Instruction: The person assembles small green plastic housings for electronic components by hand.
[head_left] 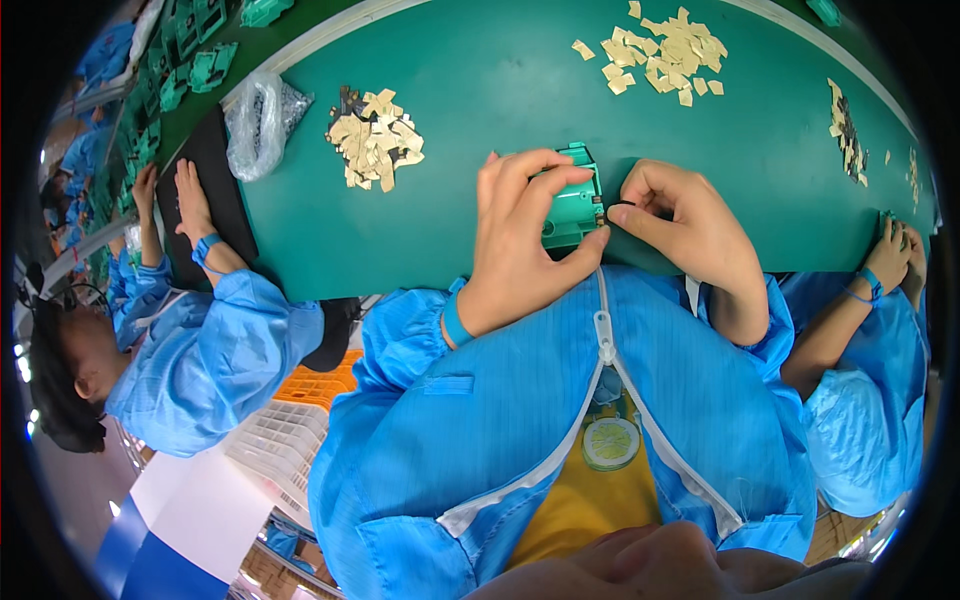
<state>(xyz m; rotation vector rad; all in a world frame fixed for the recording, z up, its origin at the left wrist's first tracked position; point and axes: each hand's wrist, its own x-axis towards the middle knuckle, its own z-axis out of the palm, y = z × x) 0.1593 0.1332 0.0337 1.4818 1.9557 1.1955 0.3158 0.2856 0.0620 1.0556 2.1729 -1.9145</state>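
My left grip [522, 238] is closed around the green housing [573, 211], fingers over its upper side and thumb at its lower right corner. The housing sits in front of my chest, over the near edge of the green tabletop [450, 235]. My right grip [686, 208] is narrow, thumb and bent forefinger pinching what looks like a thin dark strip [623, 205] just beside the housing's right edge.

As I judge it, the work is at that edge, where small dark parts [599, 211] show. To do it well, I should steady the housing firmly without squeezing its walls, leave my left thumb clear of the spot, and bring the strip in square, with light, even pressure. A thin piece like this could bend or slip if I push at an angle.

Some things I can't make out. My left fingers and palm cover much of the housing's left side, and its underside is out of sight, so I can't tell whether it rests on the tabletop or is lifted. Most of the strip hides in my pinch, and whether its tip touches the housing is too small to tell.
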